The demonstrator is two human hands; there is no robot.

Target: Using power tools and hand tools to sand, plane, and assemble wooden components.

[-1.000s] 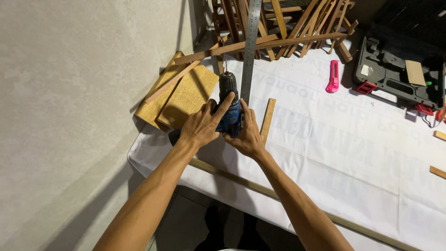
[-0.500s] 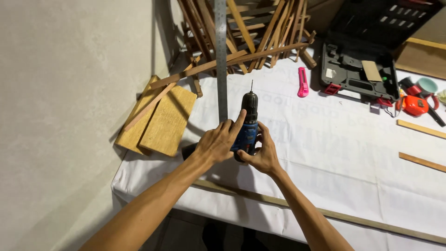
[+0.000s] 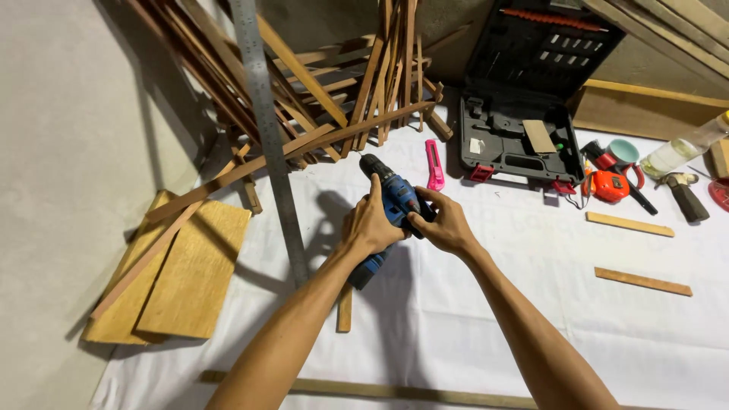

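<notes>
Both arms outstretched | left hand (image 3: 370, 225) grip closed on drill (image 3: 393, 205) | right hand (image 3: 443, 224) likewise

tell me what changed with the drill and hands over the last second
The drill was tipped from upright, bit pointing up, to slanting away up-left, and no bit shows at its tip now. The left hand and right hand kept hold of it throughout. The view widened rightward. The steel ruler, pink knife and open tool case stayed put.

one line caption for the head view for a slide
Both hands, left hand and right hand, grip a blue cordless drill above a white-covered table.
</notes>
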